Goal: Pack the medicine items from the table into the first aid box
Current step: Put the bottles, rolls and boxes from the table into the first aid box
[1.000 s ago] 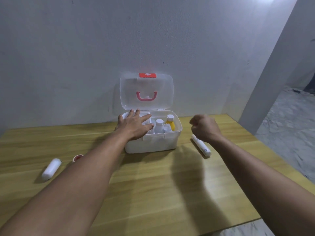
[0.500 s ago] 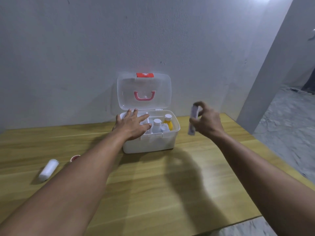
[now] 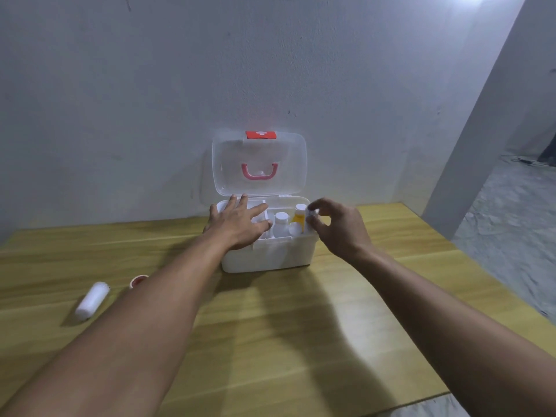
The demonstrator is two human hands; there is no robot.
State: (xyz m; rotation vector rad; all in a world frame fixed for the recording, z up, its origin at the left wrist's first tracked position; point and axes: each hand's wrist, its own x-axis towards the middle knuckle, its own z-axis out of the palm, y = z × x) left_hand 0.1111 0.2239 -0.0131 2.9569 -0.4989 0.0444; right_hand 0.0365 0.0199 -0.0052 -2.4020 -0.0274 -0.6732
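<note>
The white first aid box (image 3: 279,255) stands at the table's far edge with its clear lid (image 3: 258,164) upright. Inside it I see a white-capped bottle (image 3: 280,224) and a yellow bottle (image 3: 298,216). My left hand (image 3: 237,224) lies flat, fingers spread, on the box's left rim. My right hand (image 3: 337,227) pinches a white tube (image 3: 311,218) upright at the box's right end, its lower part inside the box. On the table at the left lie a white bottle (image 3: 91,300) and a small red-rimmed item (image 3: 139,280), partly hidden by my left forearm.
The wooden table (image 3: 285,326) reaches to a grey wall behind the box. Its right edge drops to a grey floor, with a wall corner at the back right. The table's near edge shows at the bottom right.
My right hand picked the white tube up from the table right of the box and carried it left into the box's right end. My left hand stayed on the box.
</note>
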